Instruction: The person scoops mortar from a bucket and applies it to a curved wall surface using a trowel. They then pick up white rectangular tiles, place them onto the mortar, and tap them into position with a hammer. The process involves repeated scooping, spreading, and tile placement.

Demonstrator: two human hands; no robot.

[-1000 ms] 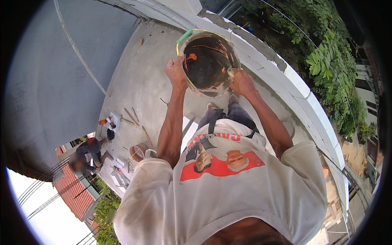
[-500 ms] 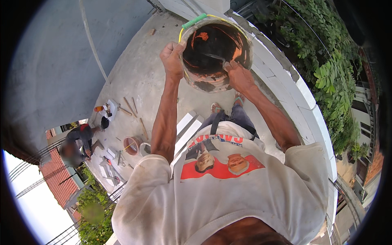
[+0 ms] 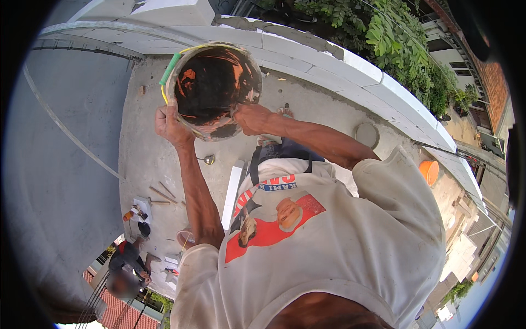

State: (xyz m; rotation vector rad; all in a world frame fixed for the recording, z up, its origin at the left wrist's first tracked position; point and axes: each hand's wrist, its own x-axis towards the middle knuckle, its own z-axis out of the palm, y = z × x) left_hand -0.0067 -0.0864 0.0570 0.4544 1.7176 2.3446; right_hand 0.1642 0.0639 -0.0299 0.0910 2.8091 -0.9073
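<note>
A mortar-smeared bucket [image 3: 211, 82] with dark interior, orange patches, a yellow handle and a green grip [image 3: 170, 69] is tilted open toward me. My left hand [image 3: 175, 125] is closed on its lower left rim. My right hand [image 3: 250, 118] is closed at the lower right of the opening, on a thin metal tool whose end is mostly hidden in the dark interior. My sandalled feet show below the bucket, on the grey concrete floor [image 3: 143, 118].
A white block wall [image 3: 342, 75] with mortar on top curves along the upper right, trees beyond. At lower left a co-worker [image 3: 129, 260] crouches among sticks [image 3: 163, 193] and tools. A tape measure [image 3: 208, 159], a round grey lid [image 3: 366, 135] and an orange bucket [image 3: 429, 172] lie around me.
The bucket and both hands have moved left in the view as it turned. My right hand is lower inside the opening, with less of the metal tool showing. More wall shows at the top.
</note>
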